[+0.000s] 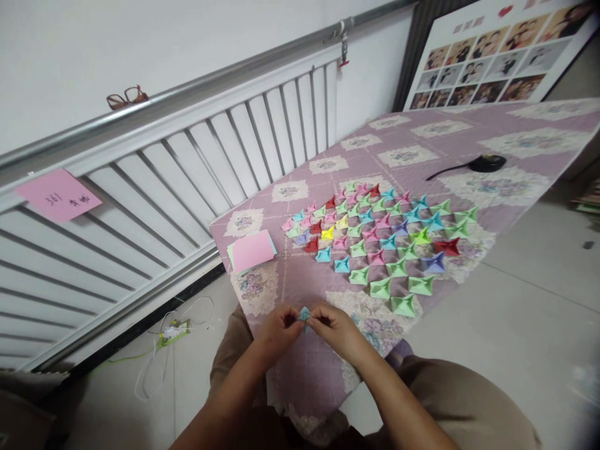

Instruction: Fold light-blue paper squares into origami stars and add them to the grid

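Your left hand (pixel 282 324) and right hand (pixel 335 328) both pinch the small blue folded paper (pixel 304 314) between their fingertips, at the near end of the cloth-covered desk (pixel 307 378). Pink-topped paper sheets (pixel 254 251) lie by its left corner; rows of colored origami boats (pixel 371 234) spread toward its right edge.

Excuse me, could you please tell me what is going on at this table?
A person's left hand and right hand are pinching a small folded piece of blue paper between their fingertips, at the near end of the patterned tablecloth. Beyond the hands, many folded paper shapes in several colours stand in rows. A stack of paper sheets, pink on top, lies to their left.
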`<state>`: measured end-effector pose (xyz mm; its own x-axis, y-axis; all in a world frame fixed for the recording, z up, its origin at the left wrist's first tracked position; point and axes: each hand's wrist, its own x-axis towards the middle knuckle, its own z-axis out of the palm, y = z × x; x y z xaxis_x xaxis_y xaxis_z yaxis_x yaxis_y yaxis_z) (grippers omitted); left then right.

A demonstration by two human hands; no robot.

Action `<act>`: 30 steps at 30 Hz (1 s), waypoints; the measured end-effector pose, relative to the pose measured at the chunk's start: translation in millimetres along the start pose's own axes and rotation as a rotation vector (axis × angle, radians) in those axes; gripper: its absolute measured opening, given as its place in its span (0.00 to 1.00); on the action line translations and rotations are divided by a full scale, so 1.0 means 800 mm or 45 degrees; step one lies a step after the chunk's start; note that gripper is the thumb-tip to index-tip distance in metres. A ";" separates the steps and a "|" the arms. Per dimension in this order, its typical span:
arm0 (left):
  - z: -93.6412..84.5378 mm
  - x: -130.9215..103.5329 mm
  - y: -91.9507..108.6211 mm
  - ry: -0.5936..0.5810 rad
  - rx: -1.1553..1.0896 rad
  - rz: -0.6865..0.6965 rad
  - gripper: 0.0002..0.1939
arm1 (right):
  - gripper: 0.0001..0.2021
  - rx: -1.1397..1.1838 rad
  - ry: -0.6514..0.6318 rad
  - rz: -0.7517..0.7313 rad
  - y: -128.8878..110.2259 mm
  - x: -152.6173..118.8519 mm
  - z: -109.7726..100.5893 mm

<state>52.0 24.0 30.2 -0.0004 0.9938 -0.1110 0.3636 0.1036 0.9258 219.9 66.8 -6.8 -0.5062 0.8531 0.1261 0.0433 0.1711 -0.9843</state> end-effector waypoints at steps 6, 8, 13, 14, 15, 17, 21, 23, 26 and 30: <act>0.015 0.002 -0.008 0.135 -0.020 -0.076 0.07 | 0.13 0.193 0.138 0.159 0.003 0.001 0.006; 0.018 0.003 -0.008 0.158 -0.122 -0.081 0.08 | 0.14 0.226 0.160 0.181 0.002 0.001 0.007; 0.024 0.005 -0.016 0.071 -0.369 -0.139 0.14 | 0.13 0.284 0.201 0.182 0.005 0.002 0.009; 0.024 0.005 -0.019 0.039 -0.357 -0.165 0.14 | 0.13 0.292 0.202 0.180 0.006 0.002 0.010; 0.025 0.005 -0.022 0.010 -0.333 -0.189 0.12 | 0.13 0.297 0.201 0.180 0.006 0.002 0.010; 0.025 0.004 -0.028 -0.029 -0.286 -0.218 0.10 | 0.13 0.301 0.192 0.182 0.007 0.002 0.011; 0.025 0.003 -0.030 -0.015 -0.177 -0.215 0.08 | 0.13 0.315 0.202 0.206 0.005 0.003 0.011; 0.025 0.002 -0.027 -0.012 -0.130 -0.201 0.07 | 0.12 0.363 0.199 0.231 0.003 0.003 0.010; 0.026 0.001 -0.024 -0.037 -0.088 -0.170 0.05 | 0.13 0.331 0.116 0.256 -0.001 0.004 0.007; 0.028 0.001 -0.025 -0.040 -0.032 -0.131 0.04 | 0.10 0.216 0.077 0.228 -0.005 0.003 0.005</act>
<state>65.2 21.5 3.4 -0.0073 0.9761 -0.2171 0.3393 0.2067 0.9177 215.4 66.4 -3.0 -0.4505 0.8914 -0.0498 -0.0201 -0.0659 -0.9976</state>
